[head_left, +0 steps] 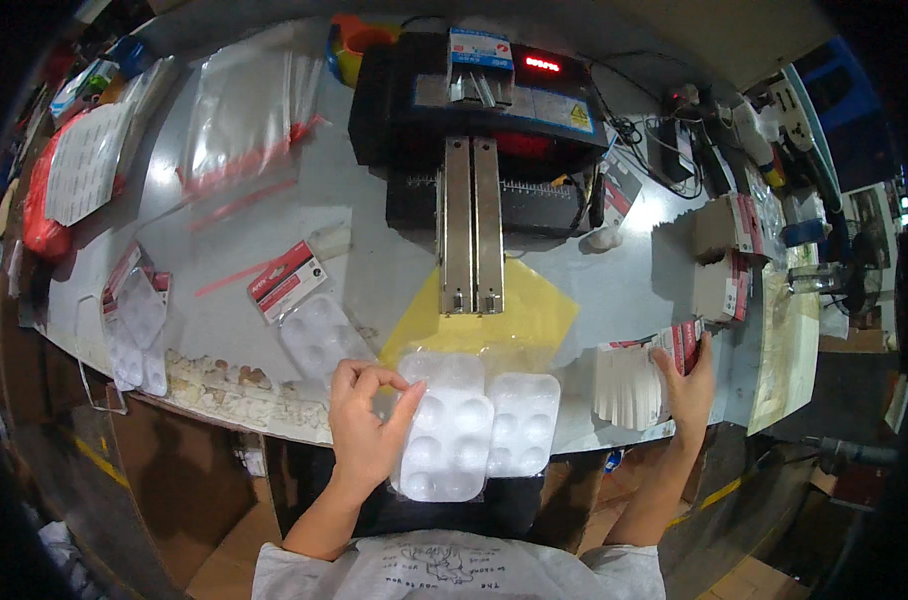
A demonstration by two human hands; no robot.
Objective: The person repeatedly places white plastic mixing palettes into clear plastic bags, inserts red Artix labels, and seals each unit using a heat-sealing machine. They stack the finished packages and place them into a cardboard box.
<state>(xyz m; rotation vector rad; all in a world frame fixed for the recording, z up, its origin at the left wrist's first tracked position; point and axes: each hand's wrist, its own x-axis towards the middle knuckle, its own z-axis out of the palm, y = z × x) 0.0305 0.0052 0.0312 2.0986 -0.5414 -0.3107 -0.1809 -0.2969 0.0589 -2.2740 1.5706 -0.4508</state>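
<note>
Left hand [369, 415] pinches white round-welled plastic palette [447, 445] by its rim at grey table [366, 260]'s near edge, right hand [688, 385] clamped on upright red-and-white cardboard cards [624, 385]; light pinch, cards parted by fingertip probably works best.

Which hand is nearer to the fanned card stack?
Right. The right hand grips the fanned card stack at its right; the left hand is left of it, at a white tray.
</note>
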